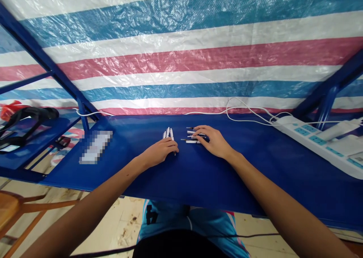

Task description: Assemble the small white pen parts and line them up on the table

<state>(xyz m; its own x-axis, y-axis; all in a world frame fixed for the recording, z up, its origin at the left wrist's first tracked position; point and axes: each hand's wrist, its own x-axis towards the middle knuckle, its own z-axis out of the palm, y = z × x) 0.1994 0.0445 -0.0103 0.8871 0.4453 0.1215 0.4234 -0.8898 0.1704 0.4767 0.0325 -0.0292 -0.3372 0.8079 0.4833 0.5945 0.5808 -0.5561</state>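
Several slim white pens lie in two groups on the blue tabletop [176,186]. The left group of white pens [168,132] points away from me. My left hand [160,151] lies over their near ends, its fingers curled together around them; a dark tip shows just below the fingers. To the right, the other white pens [192,141] lie sideways, some with thin dark tips to the left. My right hand [213,140] reaches over this group, with thumb and fingers bent around a white pen. The palm and fingers hide the right ends of these pens.
A white power strip [320,140] with plugs and loose white cables [246,108] lies at the right. A blurred pale rectangle [96,147] is at the left. Blue metal frame bars [64,80] and a striped plastic sheet [181,57] stand behind. A wooden chair [19,209] is at lower left.
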